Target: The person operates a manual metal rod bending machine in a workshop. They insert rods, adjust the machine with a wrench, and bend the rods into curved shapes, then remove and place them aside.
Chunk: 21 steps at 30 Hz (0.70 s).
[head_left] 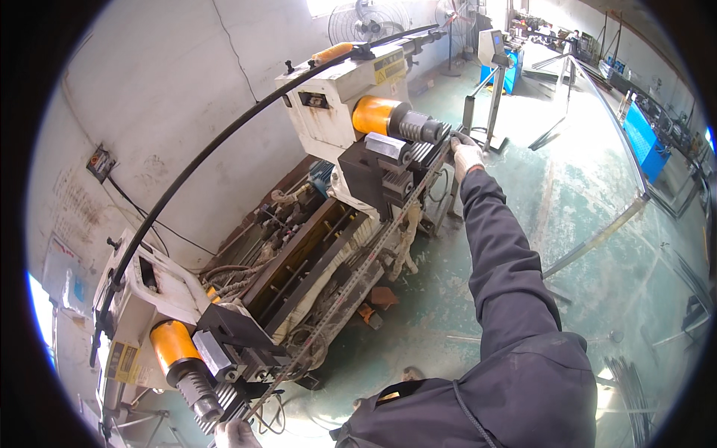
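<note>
The wall [179,82] is white with dark smudges. The green floor [523,201] has pale, worn patches. A round fan [367,25] is near a bright window [321,7]. Far back, the floor shines brightly.

Your machine [351,88] is cream-white, with orange cylinders [376,114] and yellow-and-black labels [390,71] on it. Beside the machine, your right hand [467,153] is gloved in off-white and your sleeve [504,246] is dark grey; around the machine, the floor [553,194] is green with pale blotches.
</note>
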Each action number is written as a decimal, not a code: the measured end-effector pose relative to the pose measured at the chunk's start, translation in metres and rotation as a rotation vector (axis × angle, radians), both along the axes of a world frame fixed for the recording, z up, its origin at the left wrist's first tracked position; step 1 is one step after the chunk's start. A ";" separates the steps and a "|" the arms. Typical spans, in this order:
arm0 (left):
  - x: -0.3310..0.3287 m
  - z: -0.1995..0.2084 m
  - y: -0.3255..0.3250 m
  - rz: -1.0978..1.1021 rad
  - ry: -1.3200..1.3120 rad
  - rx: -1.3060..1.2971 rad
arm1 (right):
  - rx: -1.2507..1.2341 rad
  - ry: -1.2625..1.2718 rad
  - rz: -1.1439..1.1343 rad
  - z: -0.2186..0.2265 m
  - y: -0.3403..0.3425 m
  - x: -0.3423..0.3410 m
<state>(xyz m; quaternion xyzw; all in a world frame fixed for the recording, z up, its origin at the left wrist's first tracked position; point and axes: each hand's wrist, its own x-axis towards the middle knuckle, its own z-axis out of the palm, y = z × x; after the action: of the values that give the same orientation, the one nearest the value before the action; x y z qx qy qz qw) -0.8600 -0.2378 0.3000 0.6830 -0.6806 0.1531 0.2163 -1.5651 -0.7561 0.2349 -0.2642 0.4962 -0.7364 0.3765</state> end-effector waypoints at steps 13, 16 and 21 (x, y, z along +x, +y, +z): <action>-0.024 0.009 -0.009 -0.081 -0.017 0.097 | 0.037 0.083 -0.061 -0.012 -0.049 -0.013; -0.020 0.011 -0.014 -0.106 -0.014 0.118 | 0.039 0.113 -0.067 -0.020 -0.055 -0.015; -0.015 0.016 -0.030 -0.082 0.153 -0.082 | 0.178 0.716 -0.129 -0.055 -0.096 -0.074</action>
<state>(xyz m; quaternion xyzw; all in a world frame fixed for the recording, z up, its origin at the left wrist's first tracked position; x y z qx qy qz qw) -0.8750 -0.2675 0.3162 0.6548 -0.6826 0.1192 0.3017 -1.6389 -0.8521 0.1795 -0.4394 0.6742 -0.5734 0.1536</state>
